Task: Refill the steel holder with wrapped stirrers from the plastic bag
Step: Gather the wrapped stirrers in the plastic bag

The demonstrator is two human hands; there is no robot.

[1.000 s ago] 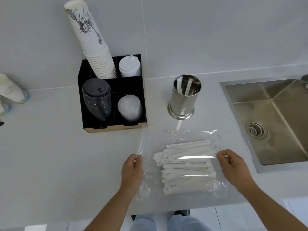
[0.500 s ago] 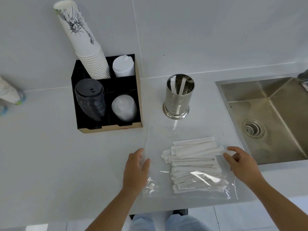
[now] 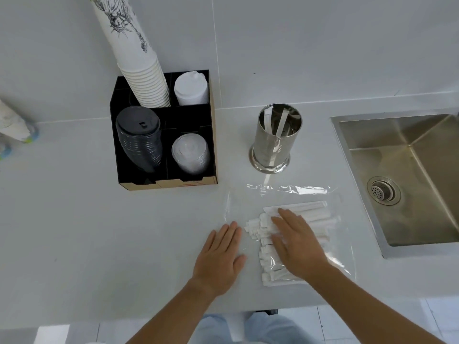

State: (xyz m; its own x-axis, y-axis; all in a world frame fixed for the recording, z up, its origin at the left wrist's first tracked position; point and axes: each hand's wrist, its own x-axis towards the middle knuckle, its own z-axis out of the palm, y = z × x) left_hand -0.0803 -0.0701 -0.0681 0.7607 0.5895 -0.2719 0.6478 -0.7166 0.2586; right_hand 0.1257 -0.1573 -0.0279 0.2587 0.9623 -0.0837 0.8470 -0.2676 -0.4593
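A clear plastic bag (image 3: pixel 288 192) lies flat on the white counter, holding a pile of white paper-wrapped stirrers (image 3: pixel 315 214). Behind it stands the steel holder (image 3: pixel 273 142), upright, with two or three stirrers leaning inside. My right hand (image 3: pixel 296 240) lies flat, palm down, on top of the bag over the stirrers, fingers extended. My left hand (image 3: pixel 219 256) rests flat on the bag's left edge and the counter, fingers together and straight. Neither hand grips anything.
A black organiser (image 3: pixel 213 135) to the left holds a tall stack of paper cups (image 3: pixel 139 68), black lids (image 3: pixel 139 137), clear lids (image 3: pixel 191 153) and white lids (image 3: pixel 191 89). A steel sink (image 3: pixel 407 175) is sunk into the counter at right. The counter's front edge runs just below the bag.
Both hands let go of the bag's side edges. The right hand moved left onto the stirrers, and the left hand flattened on the bag's left edge.
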